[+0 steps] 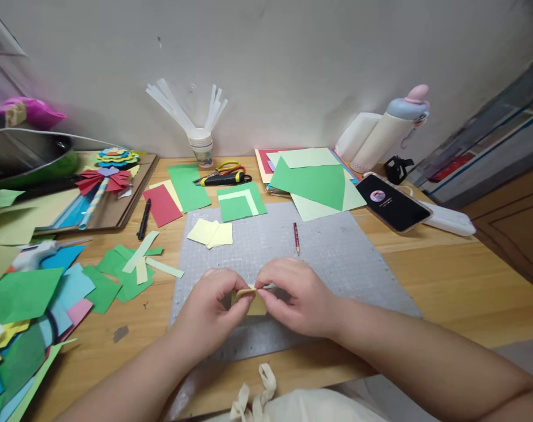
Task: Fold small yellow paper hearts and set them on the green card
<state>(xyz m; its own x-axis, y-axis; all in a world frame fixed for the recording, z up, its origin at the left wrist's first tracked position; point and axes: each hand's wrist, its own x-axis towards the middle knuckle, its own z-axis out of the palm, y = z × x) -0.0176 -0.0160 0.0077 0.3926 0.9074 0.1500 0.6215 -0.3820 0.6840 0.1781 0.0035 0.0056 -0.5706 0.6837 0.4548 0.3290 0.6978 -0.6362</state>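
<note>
Between my two hands, over the grey cutting mat (pixel 337 258), is a small piece of yellow paper (pixel 256 306) with its upper edge bent over. My left hand (pixel 218 302) pinches the bent edge between thumb and forefinger. From the other side, my right hand (pixel 295 296) pinches the same edge, its fingertips almost meeting the left ones. Beyond the hands, a few pale yellow paper squares (pixel 200 231) overlap on the mat. A short dark red pencil (pixel 296 237) lies to their right, tip toward me.
Green paper offcuts (pixel 130 275) and a glue gun (pixel 38 255) lie at left. Behind the mat are a yellow-black utility knife (pixel 225 178), a paper cup (pixel 201 149) of white strips and a paper stack (pixel 310 181). A phone (pixel 393 202) and bottle (pixel 383 138) stand right.
</note>
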